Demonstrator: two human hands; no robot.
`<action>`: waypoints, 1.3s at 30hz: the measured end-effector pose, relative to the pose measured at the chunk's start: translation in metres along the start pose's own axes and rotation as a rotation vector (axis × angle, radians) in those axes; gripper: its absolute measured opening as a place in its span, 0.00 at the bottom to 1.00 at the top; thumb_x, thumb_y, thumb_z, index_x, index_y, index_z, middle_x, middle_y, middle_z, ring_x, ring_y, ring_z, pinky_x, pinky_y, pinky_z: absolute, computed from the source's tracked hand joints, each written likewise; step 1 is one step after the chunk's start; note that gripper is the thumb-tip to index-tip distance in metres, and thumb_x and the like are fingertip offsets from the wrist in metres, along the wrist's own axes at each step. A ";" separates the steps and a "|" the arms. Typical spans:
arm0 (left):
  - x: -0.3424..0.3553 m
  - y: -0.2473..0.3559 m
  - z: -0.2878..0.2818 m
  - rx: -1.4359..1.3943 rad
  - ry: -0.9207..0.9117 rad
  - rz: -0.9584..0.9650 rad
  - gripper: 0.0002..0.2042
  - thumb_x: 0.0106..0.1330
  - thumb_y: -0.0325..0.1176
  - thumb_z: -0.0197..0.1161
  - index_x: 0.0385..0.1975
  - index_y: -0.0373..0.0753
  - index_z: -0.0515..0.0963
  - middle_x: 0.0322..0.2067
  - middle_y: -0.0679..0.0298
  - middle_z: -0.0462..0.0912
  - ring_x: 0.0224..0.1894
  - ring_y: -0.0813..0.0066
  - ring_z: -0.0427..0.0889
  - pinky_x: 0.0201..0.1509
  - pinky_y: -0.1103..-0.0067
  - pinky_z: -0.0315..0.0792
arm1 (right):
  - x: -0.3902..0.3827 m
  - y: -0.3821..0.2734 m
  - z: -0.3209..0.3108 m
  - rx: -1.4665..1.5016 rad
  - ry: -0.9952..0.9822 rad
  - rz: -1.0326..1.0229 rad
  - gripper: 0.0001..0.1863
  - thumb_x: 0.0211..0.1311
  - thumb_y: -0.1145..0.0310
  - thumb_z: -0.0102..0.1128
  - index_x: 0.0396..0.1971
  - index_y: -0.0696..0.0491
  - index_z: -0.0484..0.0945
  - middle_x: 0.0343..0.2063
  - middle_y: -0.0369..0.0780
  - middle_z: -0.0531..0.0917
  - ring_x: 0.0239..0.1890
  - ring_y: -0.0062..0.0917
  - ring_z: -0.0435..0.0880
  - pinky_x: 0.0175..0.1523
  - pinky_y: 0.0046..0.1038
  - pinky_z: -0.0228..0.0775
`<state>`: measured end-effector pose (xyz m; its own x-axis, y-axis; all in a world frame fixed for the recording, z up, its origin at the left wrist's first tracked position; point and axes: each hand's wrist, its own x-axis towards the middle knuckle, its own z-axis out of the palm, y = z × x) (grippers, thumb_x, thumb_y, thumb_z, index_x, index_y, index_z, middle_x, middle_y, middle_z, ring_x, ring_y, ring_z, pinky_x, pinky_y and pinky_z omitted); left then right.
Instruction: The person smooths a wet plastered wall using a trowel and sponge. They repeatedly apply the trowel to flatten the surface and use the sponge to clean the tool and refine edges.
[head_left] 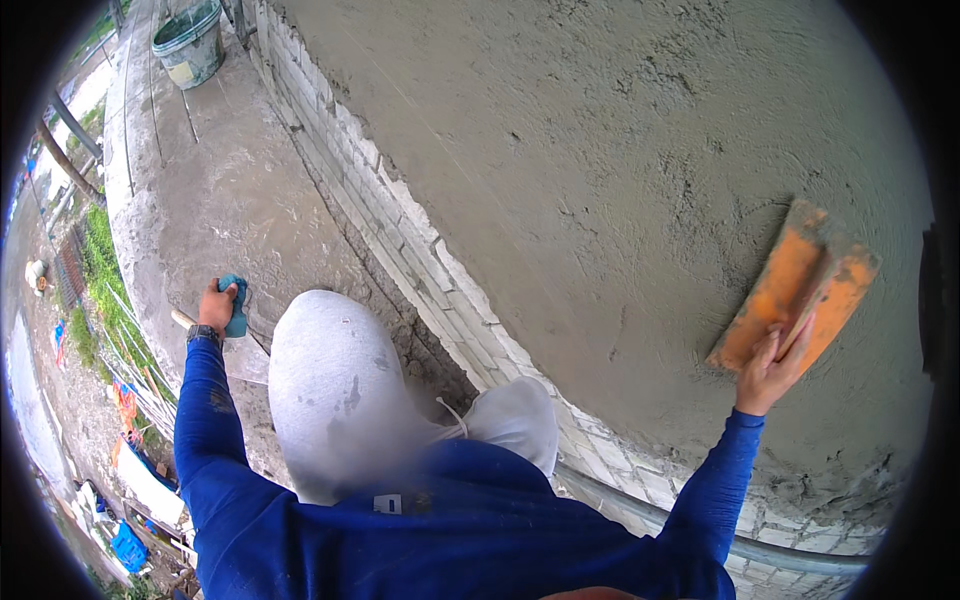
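My right hand (768, 378) is closed on the grip of an orange plastering float (772, 305). Grey smears mark the float, and its flat side lies against or very close to the wall of wet grey mortar (600, 200). Low on my left, my left hand (214, 306) is closed round a small teal piece (238, 307), whose kind I cannot make out. A pale stick-like handle end (183, 319) shows beside that wrist; whether it belongs to something I hold is hidden.
Bare pale blocks (420, 255) run along the mortar's lower edge. A mortar-stained bucket (190, 45) stands at the far end of the concrete ledge (200, 210). Beyond the ledge's left edge lies lower ground with plants (98, 245) and scattered debris. A grey pipe (780, 553) crosses near my right arm.
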<state>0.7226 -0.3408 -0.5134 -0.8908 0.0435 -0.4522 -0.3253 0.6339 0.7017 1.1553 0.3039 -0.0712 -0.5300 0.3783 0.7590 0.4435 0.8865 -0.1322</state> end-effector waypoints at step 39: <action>0.147 0.079 0.076 -0.164 -0.019 0.418 0.29 0.69 0.32 0.64 0.67 0.26 0.66 0.59 0.43 0.78 0.61 0.55 0.78 0.66 0.70 0.70 | -0.027 -0.071 0.158 -0.212 -0.263 -0.140 0.44 0.56 0.74 0.60 0.76 0.49 0.55 0.51 0.52 0.83 0.38 0.48 0.87 0.42 0.45 0.81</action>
<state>0.5902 -0.2257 -0.5656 -0.9510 0.2847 -0.1203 0.0139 0.4281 0.9036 1.0237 0.2733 -0.1832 -0.7515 0.3374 0.5669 0.4791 0.8698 0.1175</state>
